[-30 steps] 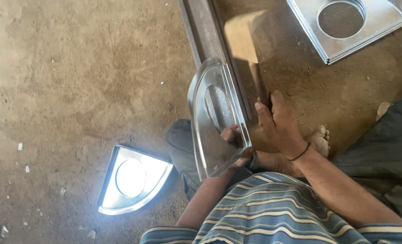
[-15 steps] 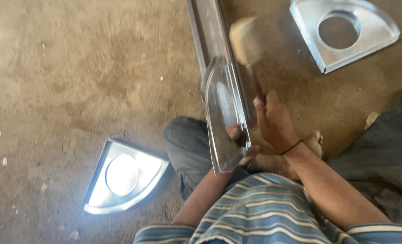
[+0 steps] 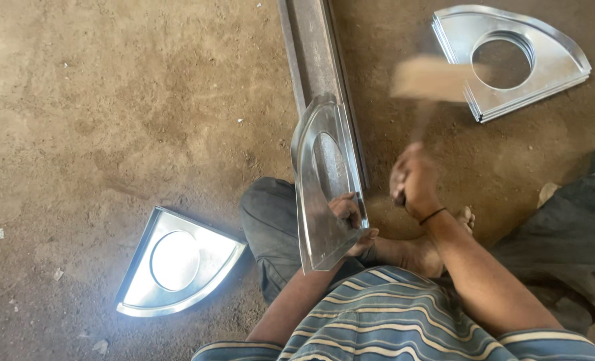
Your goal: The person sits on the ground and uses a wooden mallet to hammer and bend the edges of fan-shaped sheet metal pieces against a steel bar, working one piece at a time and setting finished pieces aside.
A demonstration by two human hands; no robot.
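My left hand (image 3: pixel 352 217) grips a shiny sheet-metal piece (image 3: pixel 323 180), rounded on one side with a round recess, and holds it tilted on edge against a long steel bar (image 3: pixel 314 47) lying on the dirt floor. My right hand (image 3: pixel 414 180) is closed around the handle of a wooden mallet (image 3: pixel 431 79), whose head is raised and blurred above the floor, to the right of the bar.
A finished metal piece (image 3: pixel 177 264) of the same shape lies on the ground at lower left, glaring in the sun. A stack of flat cut-out blanks (image 3: pixel 511 57) with round holes lies at upper right. My bent legs and bare foot (image 3: pixel 444 241) rest by the bar.
The mallet has swung up and to the right, away from the metal piece. The piece stays tilted against the bar in my left hand.
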